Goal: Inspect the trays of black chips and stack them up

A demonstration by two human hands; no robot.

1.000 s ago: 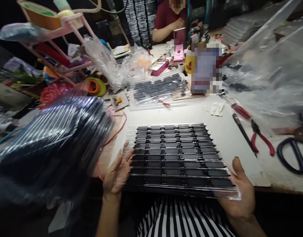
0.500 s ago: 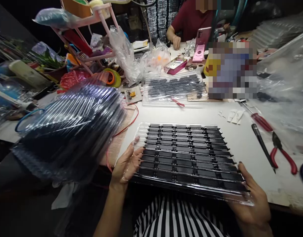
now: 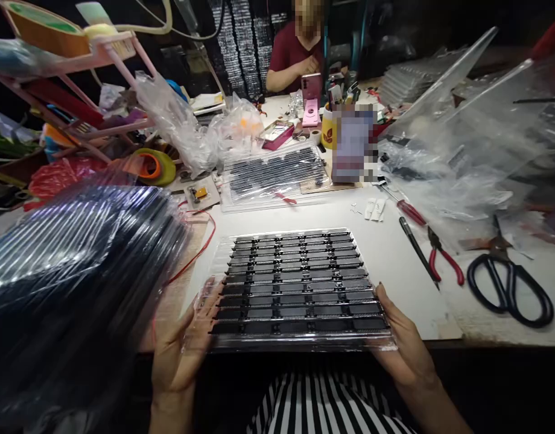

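A clear plastic tray (image 3: 205, 265) holds several rows of black slotted strips (image 3: 295, 283). It lies over the front of the white work surface (image 3: 332, 223), close to my striped shirt. My left hand (image 3: 182, 337) grips its left side, and the fingers show through the clear plastic. At the right edge my right hand (image 3: 404, 337) has its thumb up on the rim, with the other fingers hidden underneath. To the left leans a big stack of plastic-wrapped trays (image 3: 91, 259), blurred at its lower part.
Pliers (image 3: 440, 253), a black pen (image 3: 417, 250), a screwdriver (image 3: 411, 211) and scissors (image 3: 508, 289) lie on the right. Another filled tray (image 3: 272, 175) sits behind. Clear plastic bags (image 3: 440, 163) crowd the right back. A person in a maroon shirt (image 3: 286, 54) sits opposite.
My view has swung to the right, bringing the scissors into sight. The tray has turned straighter and more level between my hands, which keep their hold on both sides.
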